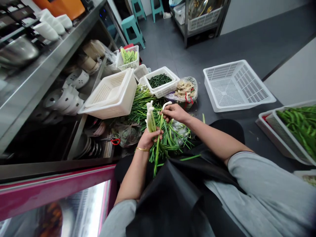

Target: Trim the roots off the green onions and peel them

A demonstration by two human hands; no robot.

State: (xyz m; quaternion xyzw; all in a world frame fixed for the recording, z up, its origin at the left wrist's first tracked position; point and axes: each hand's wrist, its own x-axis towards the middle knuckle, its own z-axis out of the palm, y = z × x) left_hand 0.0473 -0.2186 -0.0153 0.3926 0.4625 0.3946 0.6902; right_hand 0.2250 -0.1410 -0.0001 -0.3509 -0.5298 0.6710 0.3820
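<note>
My left hand (148,138) is wrapped round a bunch of scallions (151,120), their white ends pointing up and away from me. Between the fingers of my right hand (174,113) is the upper part of a single scallion (160,123) with a bent white tip. Its green stalk runs down past my left thumb towards my lap. Beneath both hands lies a heap of loose scallion greens (140,102), partly hidden by my hands and the black apron (172,197).
Beyond the heap stand a basket of dark green pieces (160,80) and a bag of pale roots (185,89). A white crate (108,93) is at left, a shallow white basket (232,85) at right. Green peppers (300,128) fill another basket. Red-handled scissors (115,141) lie left.
</note>
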